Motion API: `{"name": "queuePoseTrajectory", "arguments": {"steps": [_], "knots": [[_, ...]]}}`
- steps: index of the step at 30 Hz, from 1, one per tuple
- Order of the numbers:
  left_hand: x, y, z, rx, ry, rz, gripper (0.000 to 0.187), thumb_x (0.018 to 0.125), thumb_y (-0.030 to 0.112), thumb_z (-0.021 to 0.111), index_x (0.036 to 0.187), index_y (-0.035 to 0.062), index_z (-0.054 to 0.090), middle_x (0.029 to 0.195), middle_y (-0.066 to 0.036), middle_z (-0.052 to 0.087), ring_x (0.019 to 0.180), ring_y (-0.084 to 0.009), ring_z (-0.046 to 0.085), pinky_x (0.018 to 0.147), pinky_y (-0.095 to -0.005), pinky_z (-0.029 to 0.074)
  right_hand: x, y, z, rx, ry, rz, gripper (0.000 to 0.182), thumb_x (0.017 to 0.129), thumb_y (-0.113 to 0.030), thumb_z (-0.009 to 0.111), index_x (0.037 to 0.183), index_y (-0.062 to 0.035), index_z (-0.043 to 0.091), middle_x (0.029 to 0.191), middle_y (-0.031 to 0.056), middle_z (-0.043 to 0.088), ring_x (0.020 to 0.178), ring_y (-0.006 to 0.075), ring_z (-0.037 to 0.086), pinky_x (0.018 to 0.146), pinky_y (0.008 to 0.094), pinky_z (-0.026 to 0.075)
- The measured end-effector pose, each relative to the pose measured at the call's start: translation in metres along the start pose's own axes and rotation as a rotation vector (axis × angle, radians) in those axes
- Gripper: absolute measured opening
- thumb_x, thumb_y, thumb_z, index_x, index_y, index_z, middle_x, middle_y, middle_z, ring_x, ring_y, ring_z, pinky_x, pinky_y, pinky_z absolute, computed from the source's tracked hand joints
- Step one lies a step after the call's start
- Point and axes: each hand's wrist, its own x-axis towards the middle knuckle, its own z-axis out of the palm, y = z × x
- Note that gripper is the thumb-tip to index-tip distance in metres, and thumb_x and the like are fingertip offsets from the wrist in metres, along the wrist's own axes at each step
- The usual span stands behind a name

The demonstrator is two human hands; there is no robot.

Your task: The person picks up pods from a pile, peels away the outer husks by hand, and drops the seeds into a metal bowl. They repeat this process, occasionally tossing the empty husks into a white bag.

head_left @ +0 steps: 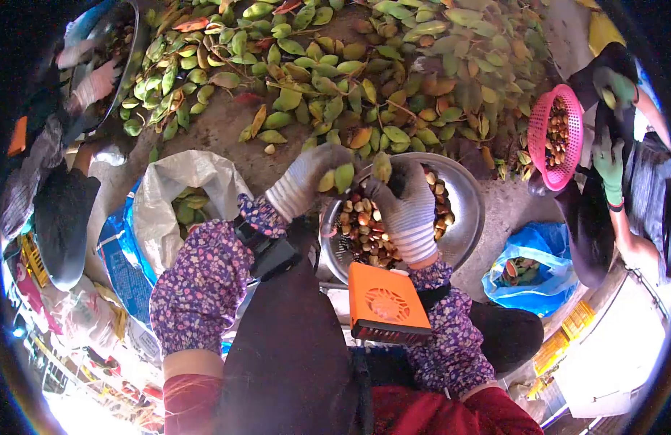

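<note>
My left hand (310,181), in a grey-and-white striped work glove with dark, soiled fingers, is closed on a green pod (343,177). Close beside it, my right hand (406,206) wears a matching glove and pinches a smaller yellowish-green pod piece (382,167). Both hands are over the near-left part of a wide metal bowl (467,210), which holds many brown and cream nuts (364,228). The gloves partly hide the fingertips. A large heap of green and reddish pods (335,72) covers the ground beyond the bowl.
An open white-and-blue sack (198,170) with pods inside stands left. At right are a blue plastic bag (535,261) and a co-worker's gloved hands (609,167) by a pink basket (555,138). Another person's hand (96,83) is at upper left. An orange fan-like device (390,301) sits before my right forearm.
</note>
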Motion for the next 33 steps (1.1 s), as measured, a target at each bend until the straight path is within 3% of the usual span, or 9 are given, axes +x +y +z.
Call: {"name": "queuePoseTrajectory", "arguments": {"steps": [3,7,13,16,20,22,23,27,33], "knots": [[0.001,0.049,0.018,0.105,-0.011,-0.101,0.030,0.082,0.018,0.060,0.104,-0.0019,0.059,0.097,-0.007,0.063,0.089,-0.0110,0.057,0.080,-0.0265,0.046,0.002,-0.002,-0.005,-0.094,-0.127,0.001,0.032,0.074,-0.013,0.069,0.100,-0.0014,0.054,0.084,0.0130,0.063,0.075,0.0223,0.063,0.067,0.0313,0.049],[0.002,0.070,0.033,0.098,-0.052,-0.142,0.031,0.077,0.018,0.065,0.099,-0.0025,0.061,0.088,-0.005,0.065,0.082,-0.0106,0.058,0.078,-0.0264,0.047,0.001,0.000,-0.002,-0.143,-0.162,-0.020,0.032,0.074,-0.013,0.070,0.099,-0.0013,0.054,0.085,0.0123,0.063,0.077,0.0206,0.062,0.069,0.0308,0.048],[-0.004,0.063,0.027,-0.018,-0.029,-0.104,0.029,0.074,0.017,0.065,0.094,-0.0036,0.062,0.085,-0.006,0.065,0.078,-0.0106,0.059,0.073,-0.0274,0.048,0.004,-0.003,-0.008,0.173,-0.247,0.117,0.029,0.077,-0.011,0.067,0.101,0.0001,0.054,0.085,0.0089,0.062,0.076,0.0154,0.057,0.072,0.0279,0.046],[-0.001,0.063,0.029,0.125,0.050,-0.144,0.031,0.072,0.016,0.064,0.095,-0.0047,0.061,0.086,-0.007,0.065,0.078,-0.0114,0.059,0.072,-0.0281,0.049,0.001,-0.002,0.004,0.243,-0.184,0.120,0.024,0.082,-0.012,0.063,0.101,0.0004,0.055,0.085,0.0083,0.061,0.075,0.0122,0.054,0.070,0.0261,0.045],[-0.004,0.065,0.036,0.236,0.086,-0.047,0.028,0.072,0.013,0.066,0.094,-0.0036,0.061,0.078,-0.009,0.063,0.071,-0.0112,0.060,0.065,-0.0262,0.049,0.002,0.007,0.011,0.322,-0.067,0.354,0.021,0.088,-0.019,0.056,0.093,0.0012,0.059,0.081,0.0065,0.061,0.073,0.0109,0.052,0.067,0.0250,0.044],[-0.005,0.061,0.037,0.488,0.163,0.083,0.035,0.070,0.021,0.065,0.096,-0.0020,0.062,0.087,-0.018,0.064,0.084,-0.0273,0.063,0.076,-0.0319,0.048,0.001,0.008,0.011,0.076,-0.082,0.092,0.022,0.089,-0.019,0.055,0.094,0.0017,0.059,0.078,0.0074,0.061,0.072,0.0115,0.052,0.067,0.0256,0.044],[-0.005,0.059,0.038,0.649,0.192,0.145,0.033,0.068,0.021,0.064,0.094,0.0006,0.062,0.088,-0.020,0.061,0.087,-0.0348,0.060,0.077,-0.0356,0.048,0.002,0.006,0.014,0.384,-0.060,0.442,0.024,0.089,-0.020,0.054,0.098,0.0024,0.059,0.079,0.0093,0.062,0.073,0.0136,0.054,0.068,0.0270,0.045],[-0.006,0.063,0.047,0.894,0.173,0.224,0.034,0.065,0.019,0.064,0.095,0.0031,0.061,0.091,-0.018,0.054,0.086,-0.0362,0.056,0.074,-0.0412,0.048,0.006,0.003,0.012,0.014,-0.132,0.280,0.023,0.087,-0.014,0.052,0.100,0.0053,0.056,0.085,0.0121,0.063,0.077,0.0159,0.056,0.072,0.0282,0.045],[0.002,0.066,0.065,0.959,0.086,0.186,0.039,0.067,0.018,0.063,0.105,0.0083,0.060,0.095,-0.018,0.053,0.089,-0.0353,0.055,0.076,-0.0408,0.048,0.009,0.016,0.006,0.125,-0.060,0.272,0.025,0.085,-0.005,0.049,0.107,0.0057,0.054,0.095,0.0114,0.062,0.085,0.0159,0.057,0.076,0.0275,0.045]]}}
